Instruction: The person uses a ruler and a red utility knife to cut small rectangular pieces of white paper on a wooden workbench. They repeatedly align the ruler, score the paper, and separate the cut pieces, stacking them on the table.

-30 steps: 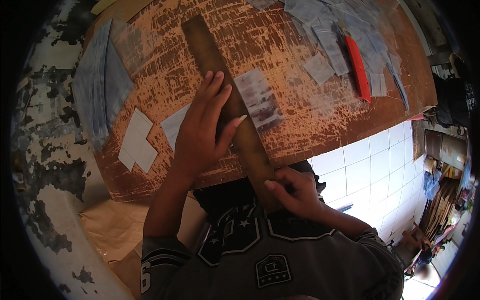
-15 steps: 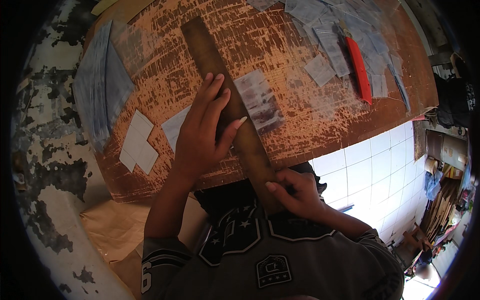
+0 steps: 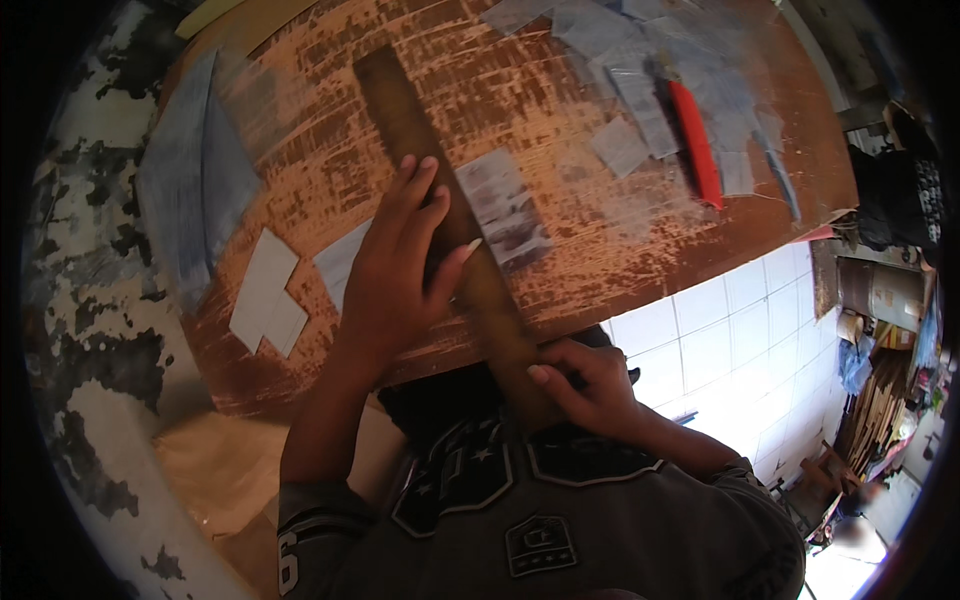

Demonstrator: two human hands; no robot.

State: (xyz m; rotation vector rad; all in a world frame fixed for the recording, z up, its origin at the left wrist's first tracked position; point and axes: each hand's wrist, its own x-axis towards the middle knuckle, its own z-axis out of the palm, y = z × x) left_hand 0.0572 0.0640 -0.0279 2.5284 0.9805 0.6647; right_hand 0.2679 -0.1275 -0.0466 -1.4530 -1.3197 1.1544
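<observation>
A long brown wooden ruler (image 3: pixel 400 110) lies slantwise on the worn brown table (image 3: pixel 600 270), its near end reaching past the table's front edge. My left hand (image 3: pixel 400 270) is pressed flat on the ruler's middle with the fingers spread. A small grey printed sheet (image 3: pixel 505 210) lies against the ruler's right side, just right of those fingers. My right hand (image 3: pixel 590 385) is curled at the ruler's near end, thumb against the wood. A small dark tool shows between its fingers; its shape is hard to make out.
A red cutter (image 3: pixel 695 140) lies among several greyish cut sheets (image 3: pixel 640 60) at the far right. Larger grey sheets (image 3: pixel 190 170) and white paper pieces (image 3: pixel 265 295) lie at the left. White floor tiles (image 3: pixel 720 330) show below the table's edge, with clutter (image 3: pixel 880 380) at the far right.
</observation>
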